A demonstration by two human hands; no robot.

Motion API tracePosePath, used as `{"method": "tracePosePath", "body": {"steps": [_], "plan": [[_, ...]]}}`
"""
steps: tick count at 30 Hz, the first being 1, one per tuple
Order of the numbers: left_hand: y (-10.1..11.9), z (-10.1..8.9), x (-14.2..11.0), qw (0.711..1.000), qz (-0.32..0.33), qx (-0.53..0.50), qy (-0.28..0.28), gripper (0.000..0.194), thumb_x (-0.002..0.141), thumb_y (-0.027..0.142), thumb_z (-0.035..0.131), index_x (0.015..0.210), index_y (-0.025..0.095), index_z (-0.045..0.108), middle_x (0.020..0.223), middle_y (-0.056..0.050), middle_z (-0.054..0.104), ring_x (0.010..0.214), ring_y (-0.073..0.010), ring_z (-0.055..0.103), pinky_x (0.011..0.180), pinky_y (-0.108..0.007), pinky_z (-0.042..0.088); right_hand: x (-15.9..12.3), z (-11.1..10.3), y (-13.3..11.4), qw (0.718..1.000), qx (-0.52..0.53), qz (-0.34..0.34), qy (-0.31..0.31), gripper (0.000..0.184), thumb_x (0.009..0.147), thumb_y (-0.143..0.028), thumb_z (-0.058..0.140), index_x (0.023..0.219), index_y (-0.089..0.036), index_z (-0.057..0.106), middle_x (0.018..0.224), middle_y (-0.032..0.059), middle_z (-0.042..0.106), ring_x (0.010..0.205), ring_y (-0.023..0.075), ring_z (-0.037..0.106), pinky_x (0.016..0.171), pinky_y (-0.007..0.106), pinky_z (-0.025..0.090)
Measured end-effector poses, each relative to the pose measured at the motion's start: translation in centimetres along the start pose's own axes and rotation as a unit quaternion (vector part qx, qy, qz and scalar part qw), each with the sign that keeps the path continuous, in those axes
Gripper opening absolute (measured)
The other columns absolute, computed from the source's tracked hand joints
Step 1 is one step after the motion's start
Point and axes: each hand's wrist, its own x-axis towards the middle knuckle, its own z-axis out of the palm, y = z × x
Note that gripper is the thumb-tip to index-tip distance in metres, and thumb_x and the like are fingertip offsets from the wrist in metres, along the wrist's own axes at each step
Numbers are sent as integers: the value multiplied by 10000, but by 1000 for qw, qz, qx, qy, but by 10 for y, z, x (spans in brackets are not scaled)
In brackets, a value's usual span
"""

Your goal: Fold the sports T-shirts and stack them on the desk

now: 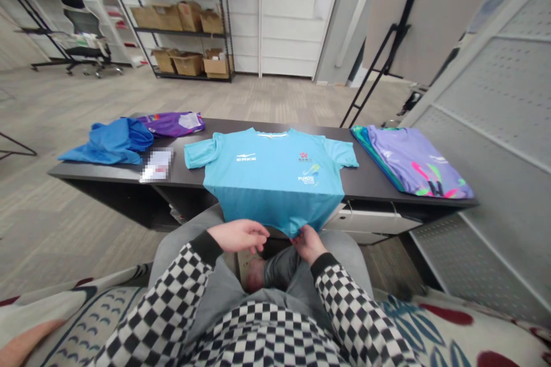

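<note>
A light blue T-shirt (275,166) lies front side up on the dark table, sleeves spread and neckline at the far side. Its lower part hangs over the near edge towards my knees. My right hand (309,243) pinches the hem near its right part, where the cloth bunches up. Just below the hem, my left hand (243,235) hovers with loosely bent fingers apart and nothing visible in them.
On the dark table (185,188), blue clothing (114,142), a purple garment (172,124) and a white card (157,164) lie left. Folded shirts (417,160) are stacked right. A drawer (370,221) sits beneath. A perforated panel (499,183) stands close on the right.
</note>
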Motion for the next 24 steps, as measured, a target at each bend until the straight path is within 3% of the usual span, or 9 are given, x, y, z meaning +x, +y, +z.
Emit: {"method": "tracePosePath", "body": {"steps": [2,3,6,9,11,15,18,21,24], "plan": [[54,19,9,995,71,58,-47,232,916,428,877,1071,260,837,842,-63,787,868,-303,811,752,-403,662,-2,4,7,1000,5,30,-8,210,781,-197,660,819,-290,475,665,-37,620,635,191,662,719,324,585],[88,31,17,970,159,150,-109,237,926,403,856,1091,233,839,869,-75,801,880,-294,806,807,-408,667,-3,7,11,999,6,40,-13,234,763,-187,658,794,-288,449,640,-44,588,624,187,647,717,317,571],[190,78,52,825,449,338,-68,276,1028,352,655,1192,216,831,1066,-86,845,1065,-282,789,1057,-437,622,-10,17,27,998,4,46,-32,260,728,-183,692,799,-281,462,657,-45,600,707,206,693,720,303,534],[250,119,96,724,467,507,-35,430,1047,276,564,1411,208,781,1513,-102,760,1440,-302,672,1298,-425,455,-13,24,39,998,3,33,-49,315,729,-239,795,929,-284,555,841,-15,742,906,256,765,763,316,532],[261,137,125,696,418,582,-47,482,1043,271,562,1482,221,753,1639,-98,680,1563,-318,586,1359,-445,373,-10,24,43,998,-1,21,-58,412,730,-288,860,1057,-292,610,1059,24,813,1053,280,773,795,323,538],[250,150,165,680,384,622,-51,548,1035,332,594,1574,285,688,1784,-100,510,1699,-401,396,1395,-660,208,6,19,51,1000,4,6,-25,512,777,-383,903,1223,-307,662,1409,61,782,1273,289,727,806,315,530],[248,150,180,661,374,648,-54,610,1061,407,575,1662,306,600,1848,-101,393,1738,-408,304,1393,-692,153,13,15,62,1000,7,23,-18,468,781,-417,917,1168,-276,696,1308,72,825,1188,295,762,772,312,514],[255,152,186,624,359,691,-61,635,1108,484,494,1712,295,543,1858,-99,379,1731,-390,329,1395,-628,211,14,14,75,999,-8,33,-40,515,700,-421,988,1094,-246,706,1080,60,853,1000,283,790,721,306,507],[259,155,188,612,352,706,-52,655,1121,498,460,1734,272,516,1864,-121,363,1733,-416,307,1390,-668,186,13,13,83,998,-25,42,-28,537,661,-399,1021,1068,-234,711,984,51,838,867,256,776,659,299,499]]}}
